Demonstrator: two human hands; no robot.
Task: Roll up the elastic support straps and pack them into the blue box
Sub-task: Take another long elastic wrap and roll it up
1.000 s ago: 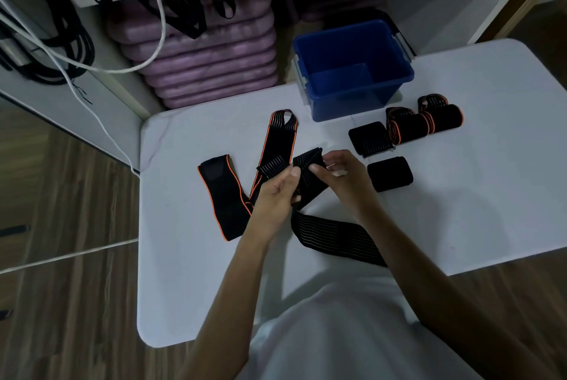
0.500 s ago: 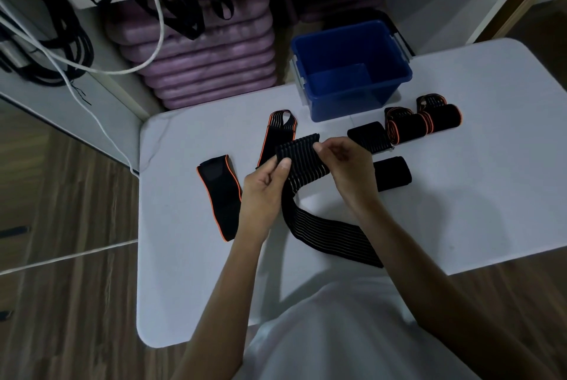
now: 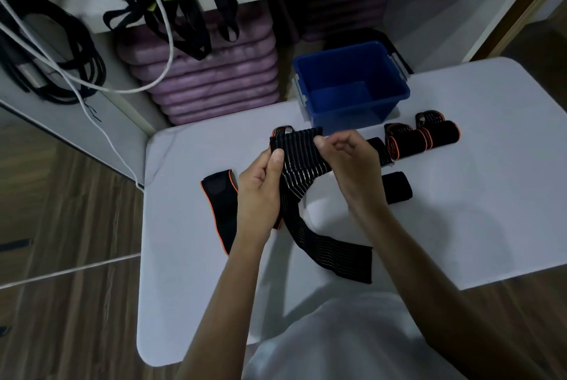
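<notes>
A long black ribbed elastic strap [image 3: 302,155] is held up over the white table [image 3: 460,210]. My left hand [image 3: 260,189] pinches its upper left end with the thumb on top. My right hand [image 3: 346,164] pinches the upper right edge. The strap's loose tail [image 3: 334,250] trails toward me on the table. An open blue box [image 3: 349,88] stands at the table's far edge, nothing visible inside. Right of my hands lie rolled straps: two with orange trim [image 3: 423,140], a ribbed black one [image 3: 380,149] and a plain black one [image 3: 397,192].
A flat black strap with orange edging [image 3: 219,210] lies left of my left hand, another [image 3: 282,131] partly hidden behind the held strap. Purple mats [image 3: 211,78] are stacked beyond the table. Black straps and a white cable [image 3: 92,81] hang at the left shelf.
Both hands have lifted the strap's end higher and farther from me, spreading it flat between them. More of the tail has come off the table.
</notes>
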